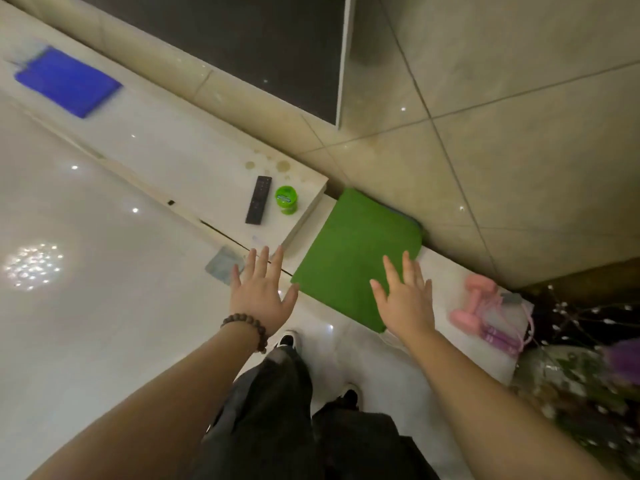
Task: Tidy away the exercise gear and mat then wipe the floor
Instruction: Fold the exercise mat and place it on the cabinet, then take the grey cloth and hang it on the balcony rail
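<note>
A folded green mat (353,251) lies on a low white ledge beside the wall. My right hand (405,299) hovers over the mat's near right corner with straight, spread fingers and holds nothing. My left hand (261,289), with a bead bracelet on the wrist, is spread open just left of the mat, above the floor. A pink dumbbell (474,299) and a pink skipping rope (502,337) lie on the ledge to the right of the mat. A blue cloth (67,81) lies far left on the white cabinet top.
On the white cabinet (166,150) sit a black remote (258,204) and a green tub (286,199). A wall screen (242,39) hangs above. A plant with purple flowers (588,375) stands at the right. My legs and shoes (289,339) are on the glossy floor (86,306).
</note>
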The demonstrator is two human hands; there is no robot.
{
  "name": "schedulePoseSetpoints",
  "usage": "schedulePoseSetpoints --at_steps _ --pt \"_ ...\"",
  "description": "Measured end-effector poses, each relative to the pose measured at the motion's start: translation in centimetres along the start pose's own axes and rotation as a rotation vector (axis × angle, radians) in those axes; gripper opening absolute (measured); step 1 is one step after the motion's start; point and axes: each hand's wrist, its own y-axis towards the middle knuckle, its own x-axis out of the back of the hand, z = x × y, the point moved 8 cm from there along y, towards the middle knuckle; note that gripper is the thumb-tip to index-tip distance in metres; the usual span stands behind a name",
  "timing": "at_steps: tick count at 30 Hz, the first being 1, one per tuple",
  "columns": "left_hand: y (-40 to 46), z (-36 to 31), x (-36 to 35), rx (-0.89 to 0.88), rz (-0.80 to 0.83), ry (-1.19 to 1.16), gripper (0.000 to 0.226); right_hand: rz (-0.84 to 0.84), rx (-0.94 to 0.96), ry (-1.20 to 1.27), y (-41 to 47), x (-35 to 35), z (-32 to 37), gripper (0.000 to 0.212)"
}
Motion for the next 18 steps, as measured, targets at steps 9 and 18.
schedulePoseSetpoints --at_steps 9,18 --pt "-11.3 8.6 5.0 0.321 -0.053 -0.115 0.071 0.043 0.150 0.004 -6.4 2.8 8.4 0.060" --pt "-16.4 20.3 7.0 0.529 -0.090 -0.174 0.071 0.116 0.388 -0.064 -9.4 0.1 23.2 0.056"
